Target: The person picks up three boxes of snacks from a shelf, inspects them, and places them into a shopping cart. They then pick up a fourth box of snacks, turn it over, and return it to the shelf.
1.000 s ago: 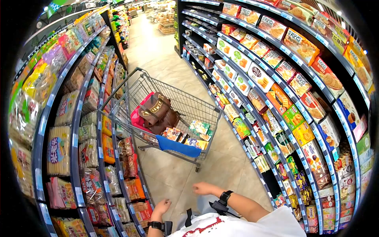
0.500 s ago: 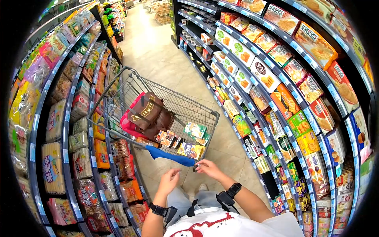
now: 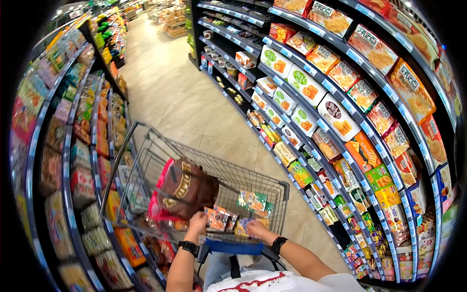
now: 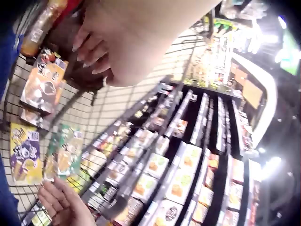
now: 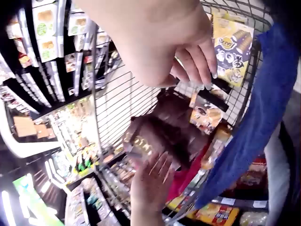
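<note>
Fingers loosely bent, clamping nothing visible; left hand [image 3: 198,223], right hand [image 3: 256,229] over cart [image 3: 286,187]. Advise pinching snack boxes [image 3: 217,219] edgewise.

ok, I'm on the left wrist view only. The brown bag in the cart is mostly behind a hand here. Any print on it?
Observer: Yes, the brown bag has gold lettering; the head view shows it.
Operator: I see one long shelf with white boxes. What faces it across the aisle?
Observer: Another shelf unit, stocked with bagged goods, on the person's left in the head view.
Operator: I get only part of the right hand. Anything worn at that wrist?
Observer: A black band, clear in the head view.
</note>
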Motion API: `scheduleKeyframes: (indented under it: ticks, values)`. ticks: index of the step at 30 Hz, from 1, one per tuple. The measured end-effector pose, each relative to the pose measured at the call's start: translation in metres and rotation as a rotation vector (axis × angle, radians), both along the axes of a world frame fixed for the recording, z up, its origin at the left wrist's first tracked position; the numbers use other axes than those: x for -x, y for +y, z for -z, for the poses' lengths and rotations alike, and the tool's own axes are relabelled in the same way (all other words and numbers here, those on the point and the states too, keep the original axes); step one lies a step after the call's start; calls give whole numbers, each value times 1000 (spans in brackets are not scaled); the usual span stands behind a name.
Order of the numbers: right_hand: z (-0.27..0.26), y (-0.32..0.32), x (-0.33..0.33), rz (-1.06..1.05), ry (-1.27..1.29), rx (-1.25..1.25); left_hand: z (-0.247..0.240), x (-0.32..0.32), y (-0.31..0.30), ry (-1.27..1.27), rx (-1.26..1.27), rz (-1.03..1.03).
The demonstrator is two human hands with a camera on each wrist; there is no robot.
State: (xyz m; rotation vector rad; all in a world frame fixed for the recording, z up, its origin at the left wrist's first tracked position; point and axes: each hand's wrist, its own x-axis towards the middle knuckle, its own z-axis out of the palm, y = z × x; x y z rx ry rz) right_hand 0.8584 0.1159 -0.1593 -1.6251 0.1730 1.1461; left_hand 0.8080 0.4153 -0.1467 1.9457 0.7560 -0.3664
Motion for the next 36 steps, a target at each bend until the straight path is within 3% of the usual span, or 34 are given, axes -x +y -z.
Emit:
scheduleKeyframes:
  ticks: [1,3,4,6,7,9,10,11,13,14,15,17,20,23,27,31,35,36]
  values:
    - [35,7,0,-72,7,118,-3,-11,12,188,40,1]
    - [44,23,-3,-156,44,217,72,-6,31,120,291,-145]
    - [53,30,-6,-206,72,283,73,-2,36,54,307,0]
    - [75,38,-2,-222,158,336,65,-17,40,504,460,-148]
    - [80,43,2,-156,196,274,70,-24,37,554,387,-95]
    - [77,51,9,-20,261,152,160,3,38,274,302,-116]
    - [67,52,9,47,315,89,152,-4,39,400,353,-100]
    - [59,53,11,114,372,29,98,-21,30,485,335,-116]
    - [83,67,14,31,347,166,165,-9,39,379,405,-67]
    - [62,75,14,128,193,130,146,-18,35,487,341,-68]
    - [50,78,8,193,288,121,131,-22,41,460,602,-101]
    - [69,79,4,113,331,198,93,-45,42,710,574,-126]
    - [101,81,9,174,516,62,117,-55,52,961,550,-50]
    - [81,91,1,180,511,81,133,-57,59,971,631,55]
    - [60,103,-12,156,531,87,156,-53,55,989,545,-11]
    - [74,101,-14,19,481,118,151,-54,55,928,582,-41]
    - [75,94,-4,22,478,116,159,-50,46,846,610,-113]
    - [69,92,-6,-18,461,115,142,-58,41,862,617,-117]
